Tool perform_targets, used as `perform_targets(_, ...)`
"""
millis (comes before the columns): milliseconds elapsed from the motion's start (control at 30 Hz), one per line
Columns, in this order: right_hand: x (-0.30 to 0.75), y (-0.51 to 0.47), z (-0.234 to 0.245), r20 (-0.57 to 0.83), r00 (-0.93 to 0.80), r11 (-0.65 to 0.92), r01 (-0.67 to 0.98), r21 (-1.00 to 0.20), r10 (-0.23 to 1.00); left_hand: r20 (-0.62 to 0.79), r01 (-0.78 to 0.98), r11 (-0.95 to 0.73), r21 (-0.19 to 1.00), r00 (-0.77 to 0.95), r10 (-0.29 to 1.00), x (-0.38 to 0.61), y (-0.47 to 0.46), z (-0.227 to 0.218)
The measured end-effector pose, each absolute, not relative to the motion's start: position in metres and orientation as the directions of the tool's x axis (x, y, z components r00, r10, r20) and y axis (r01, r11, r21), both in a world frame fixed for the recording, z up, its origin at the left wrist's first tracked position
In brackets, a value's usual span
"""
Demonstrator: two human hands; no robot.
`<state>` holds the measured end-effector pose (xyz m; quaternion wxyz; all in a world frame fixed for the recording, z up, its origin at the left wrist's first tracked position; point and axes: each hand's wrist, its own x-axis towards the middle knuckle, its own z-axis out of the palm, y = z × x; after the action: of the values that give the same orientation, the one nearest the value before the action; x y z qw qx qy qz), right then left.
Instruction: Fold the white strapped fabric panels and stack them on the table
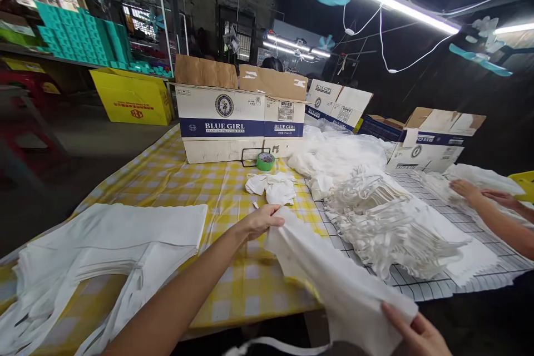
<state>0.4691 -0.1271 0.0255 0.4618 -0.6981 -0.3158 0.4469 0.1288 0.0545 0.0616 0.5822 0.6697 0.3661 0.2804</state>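
White cloth piece [329, 270] | stretched over near tabletop [227, 183] edge | left hand [261, 221] pinches far end, right hand [419, 336] near end | apparently mid-handling, not laid down; flat stack [137, 228] left, bundled pile [387, 233] right; finished share unclear

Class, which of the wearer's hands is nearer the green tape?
Left. The left hand is on the near side of the green tape, with crumpled fabric between; the right hand is farther off, closer to the camera and to the right.

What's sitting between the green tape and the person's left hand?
In the head view, crumpled white cloth lies on the checkered tablecloth between the green tape and the left hand.
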Motion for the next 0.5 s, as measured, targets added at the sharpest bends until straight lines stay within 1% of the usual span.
perform_targets(33, 0.467, -0.121, 0.039, -0.295, 0.402, -0.332, 0.024, -0.943, 0.867, -0.061, 0.053, 0.037, 0.998, 0.567, 0.821, 0.12, 0.046, 0.068)
perform_targets(100, 0.46, -0.11, 0.067, -0.172, 0.416, -0.219, 0.068, -0.973, 0.893, -0.089, -0.175, 0.215, 0.961, 0.538, 0.838, 0.105, 0.027, 0.081)
perform_targets(133, 0.455, -0.104, 0.08, -0.109, 0.422, -0.169, 0.107, -0.98, 0.9, -0.098, -0.268, 0.269, 0.925, 0.515, 0.852, 0.098, 0.017, 0.088)
perform_targets(167, 0.45, -0.098, 0.091, -0.058, 0.421, -0.131, 0.148, -0.98, 0.905, -0.097, -0.334, 0.287, 0.898, 0.487, 0.868, 0.091, 0.007, 0.095)
perform_targets(233, 0.441, -0.089, 0.109, 0.02, 0.403, -0.067, 0.203, -0.977, 0.915, -0.075, -0.446, 0.274, 0.852, 0.414, 0.907, 0.08, -0.011, 0.107)
perform_targets(333, 0.43, -0.079, 0.127, 0.099, 0.353, 0.035, 0.183, -0.982, 0.93, -0.066, -0.554, 0.215, 0.804, 0.276, 0.959, 0.065, -0.035, 0.121)
perform_targets(400, 0.423, -0.077, 0.138, 0.131, 0.333, 0.091, 0.135, -0.987, 0.934, -0.074, -0.577, 0.158, 0.802, 0.166, 0.983, 0.056, -0.05, 0.129)
perform_targets(500, 0.411, -0.083, 0.154, 0.136, 0.354, 0.1, 0.119, -0.988, 0.925, -0.033, -0.528, 0.031, 0.848, 0.006, 0.999, 0.043, -0.074, 0.141)
